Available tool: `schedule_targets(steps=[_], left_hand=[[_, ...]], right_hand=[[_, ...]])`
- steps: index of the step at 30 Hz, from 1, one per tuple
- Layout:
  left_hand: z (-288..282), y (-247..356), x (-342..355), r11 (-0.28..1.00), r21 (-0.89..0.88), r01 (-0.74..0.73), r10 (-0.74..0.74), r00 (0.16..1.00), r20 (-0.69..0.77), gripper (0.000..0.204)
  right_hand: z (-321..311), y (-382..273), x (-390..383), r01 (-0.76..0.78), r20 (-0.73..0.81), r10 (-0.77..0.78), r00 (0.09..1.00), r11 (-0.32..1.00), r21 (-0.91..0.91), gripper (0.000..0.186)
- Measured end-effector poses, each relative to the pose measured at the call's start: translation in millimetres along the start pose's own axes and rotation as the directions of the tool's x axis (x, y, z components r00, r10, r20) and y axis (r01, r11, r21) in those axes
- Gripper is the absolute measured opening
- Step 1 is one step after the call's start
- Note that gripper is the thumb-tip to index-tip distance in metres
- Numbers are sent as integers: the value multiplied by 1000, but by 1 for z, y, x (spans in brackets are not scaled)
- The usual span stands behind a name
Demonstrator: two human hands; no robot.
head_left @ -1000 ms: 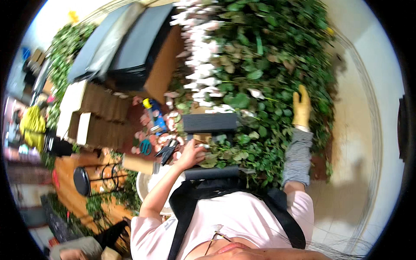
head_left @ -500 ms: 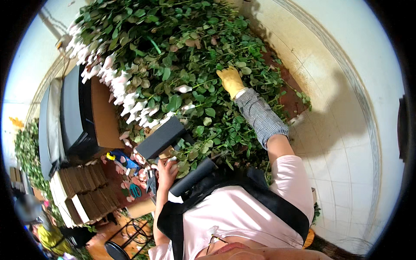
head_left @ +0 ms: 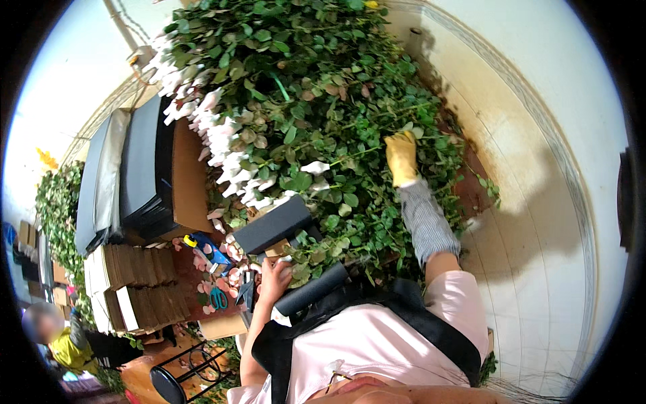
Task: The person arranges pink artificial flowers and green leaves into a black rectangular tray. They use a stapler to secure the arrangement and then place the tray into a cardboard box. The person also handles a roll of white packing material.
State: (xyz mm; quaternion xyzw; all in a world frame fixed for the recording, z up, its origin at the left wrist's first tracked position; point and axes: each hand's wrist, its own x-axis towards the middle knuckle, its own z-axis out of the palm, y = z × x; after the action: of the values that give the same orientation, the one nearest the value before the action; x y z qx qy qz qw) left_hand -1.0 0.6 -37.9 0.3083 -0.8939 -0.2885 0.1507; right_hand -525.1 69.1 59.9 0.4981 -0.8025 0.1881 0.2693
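Observation:
A big heap of leafy rose stems (head_left: 316, 101) lies before me, its pale pink-white heads along the left side. Gloved in yellow, my right hand (head_left: 402, 158) is closed at the heap's right part, on the green stem of a rose whose pale head (head_left: 315, 167) points left. My bare left hand (head_left: 274, 279) is near my body, fingers closed beside a black ridged block (head_left: 272, 225) and a bit of brown cardboard. Something whitish shows at its fingertips; what it holds I cannot make out. A black roll-shaped pad (head_left: 313, 289) sits just right of it.
Left of the heap stand dark sheets (head_left: 145, 161) and stacks of folded cardboard (head_left: 141, 289). Teal-handled scissors (head_left: 218, 297), a blue and yellow bottle (head_left: 208, 252) and loose petals lie nearby. A black stool (head_left: 168, 385) and a person in yellow (head_left: 70, 350) are at lower left. A tiled wall (head_left: 531, 269) rises right.
The whole view has shifted, so things sit farther right and lower. My right hand has turned at the wrist and come slightly nearer, still at the rose stem. My left hand stays by the block.

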Motion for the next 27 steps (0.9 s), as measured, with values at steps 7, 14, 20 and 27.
schedule_targets(steps=[7, 14, 20, 27], left_hand=[[2, 8, 7, 999, -32, -19, 18, 999, -43, 33], [-1, 9, -3, 999, -48, 15, -18, 997, -69, 34], [-2, 11, 0, 998, -63, 0, -4, 998, -64, 37], [-8, 10, -5, 998, -33, 60, -60, 998, 5, 39]], right_hand=[[59, 63, -93, -264, 505, 187, 843, 961, 84, 45], [-11, 58, 4, -406, 659, 213, 722, 901, 153, 48], [-52, -70, 116, -62, 212, -128, 969, 702, 709, 45], [-27, -177, 314, 465, -400, -251, 881, 613, 639, 54]])
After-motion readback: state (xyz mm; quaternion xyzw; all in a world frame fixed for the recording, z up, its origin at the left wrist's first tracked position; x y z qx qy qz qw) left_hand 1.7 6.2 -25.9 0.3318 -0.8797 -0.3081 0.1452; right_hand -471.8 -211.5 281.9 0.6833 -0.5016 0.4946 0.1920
